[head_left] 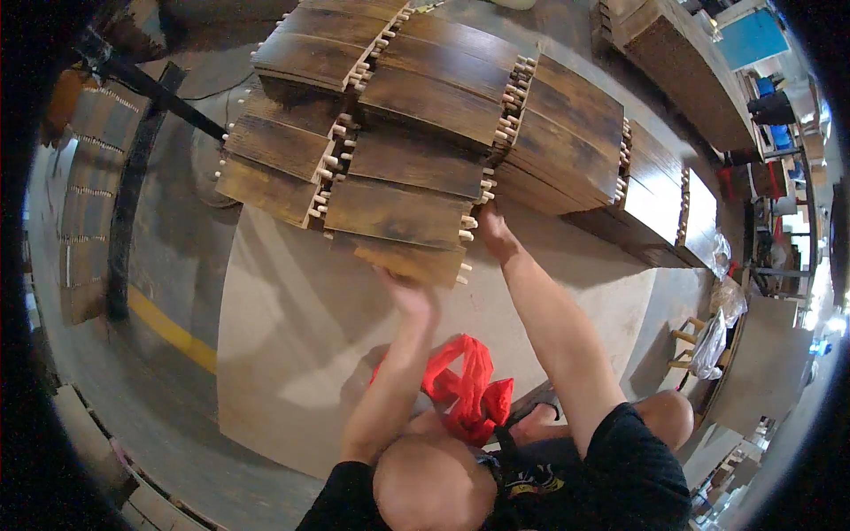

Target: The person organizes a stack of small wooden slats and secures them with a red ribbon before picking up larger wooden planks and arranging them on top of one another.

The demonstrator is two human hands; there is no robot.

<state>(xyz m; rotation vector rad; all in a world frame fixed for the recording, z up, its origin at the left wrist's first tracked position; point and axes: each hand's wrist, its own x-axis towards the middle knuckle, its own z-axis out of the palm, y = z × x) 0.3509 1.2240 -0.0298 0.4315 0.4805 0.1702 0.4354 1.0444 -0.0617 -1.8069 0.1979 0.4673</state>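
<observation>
Dark brown wooden boards (407, 164) with pale dowel pegs (509, 111) sticking from their ends are stacked in stepped rows before me. My left hand (409, 296) is under the near edge of the closest board (416, 258), its fingers mostly hidden beneath the wood. At the right end of that same group, beside the pegs, my right hand (496, 232) grips the board ends, with its fingertips out of sight behind them. Between my forearms, close to my body, a crumpled red plastic bag (469, 385) lies by my legs.
A beige sheet (292, 354) lies beneath the stacks. More dowelled boards (651, 199) continue to the right. Another row of boards (93, 190) stands at far left, past a dark post (168, 97). A large wooden block (682, 66) and shelving line the right.
</observation>
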